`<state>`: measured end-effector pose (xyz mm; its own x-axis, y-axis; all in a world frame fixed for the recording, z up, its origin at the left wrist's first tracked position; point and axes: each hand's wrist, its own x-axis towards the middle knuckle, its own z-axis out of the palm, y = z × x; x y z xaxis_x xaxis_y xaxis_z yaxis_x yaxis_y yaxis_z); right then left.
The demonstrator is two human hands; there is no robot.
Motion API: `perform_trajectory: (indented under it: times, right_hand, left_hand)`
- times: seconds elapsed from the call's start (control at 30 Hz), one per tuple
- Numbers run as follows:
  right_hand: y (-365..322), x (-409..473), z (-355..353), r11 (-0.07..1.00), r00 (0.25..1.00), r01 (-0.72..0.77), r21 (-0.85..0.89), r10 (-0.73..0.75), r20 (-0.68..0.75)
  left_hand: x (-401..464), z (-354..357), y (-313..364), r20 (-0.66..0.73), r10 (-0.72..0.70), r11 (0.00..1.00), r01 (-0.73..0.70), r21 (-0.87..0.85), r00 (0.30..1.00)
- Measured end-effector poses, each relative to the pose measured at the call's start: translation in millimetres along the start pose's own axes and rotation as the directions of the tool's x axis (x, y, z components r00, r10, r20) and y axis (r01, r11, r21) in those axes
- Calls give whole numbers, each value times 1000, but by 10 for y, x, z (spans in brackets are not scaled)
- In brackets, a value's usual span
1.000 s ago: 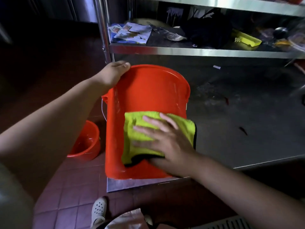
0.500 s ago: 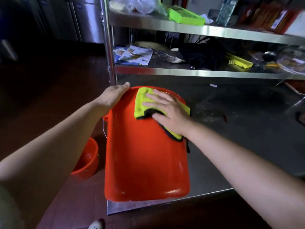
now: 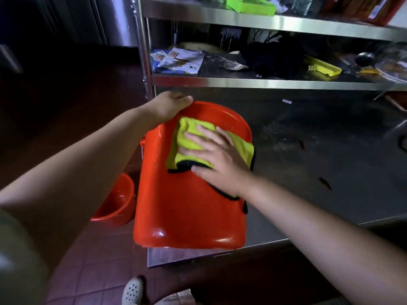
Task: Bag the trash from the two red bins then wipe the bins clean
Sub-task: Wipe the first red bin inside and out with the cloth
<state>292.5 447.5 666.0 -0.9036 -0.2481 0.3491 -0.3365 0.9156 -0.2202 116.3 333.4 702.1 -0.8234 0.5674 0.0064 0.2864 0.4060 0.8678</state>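
Two red bins for us: left, a small round red plastic tub (image 3: 116, 201) sits on the tiled floor, partly hidden behind our arm. Our left hand (image 3: 169, 104) curls over the far end of the big glossy red plastic bucket (image 3: 189, 201) lying sideways on the steel shelf (image 3: 308, 172); it looks light, stiff and slick, so we brace it there. Our right hand (image 3: 218, 159) presses flat, fingers spread, on the soft yellow-green microfibre cloth (image 3: 191, 137). Its mouth faces away, unseen.
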Motion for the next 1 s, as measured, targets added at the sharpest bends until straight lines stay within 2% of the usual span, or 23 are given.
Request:
perform_trajectory:
  times: [0.2,0.33,0.43,0.5,0.57,0.63,0.7,0.83,1.0]
  right_hand:
    - [-446,-809,187,977,974,208,54,-212,85]
    - [-323,-795,125,961,960,261,91,-269,82]
    - [-154,-576,48,958,955,266,109,-277,104]
    - [1,-333,2,966,964,251,56,-255,80]
    - [227,-31,-96,991,991,132,32,-133,15]
    - [463,223,-226,991,998,-53,122,56,-27]
    - [605,378,-265,970,987,-150,193,157,-25]
    - [428,415,-112,978,990,-141,155,139,26]
    - [113,-77,-64,997,999,22,75,-24,27]
  left_hand:
    - [-43,-94,-160,-2,-18,997,18,-77,1000]
    - [-88,-137,-227,-105,-24,993,12,-113,994]
    - [-127,-174,-237,-68,-40,982,26,-188,997]
    - [-137,-120,-223,-18,-24,984,20,-177,1000]
    - [-135,-53,-224,-25,-29,975,22,-222,999]
    - [-126,-31,-258,-41,-73,955,58,-291,996]
    - [-149,-63,-330,-49,-103,941,82,-327,993]
    - [-222,-142,-502,-86,-112,936,76,-343,990]
    - [-267,-126,-580,-92,-75,941,40,-335,993]
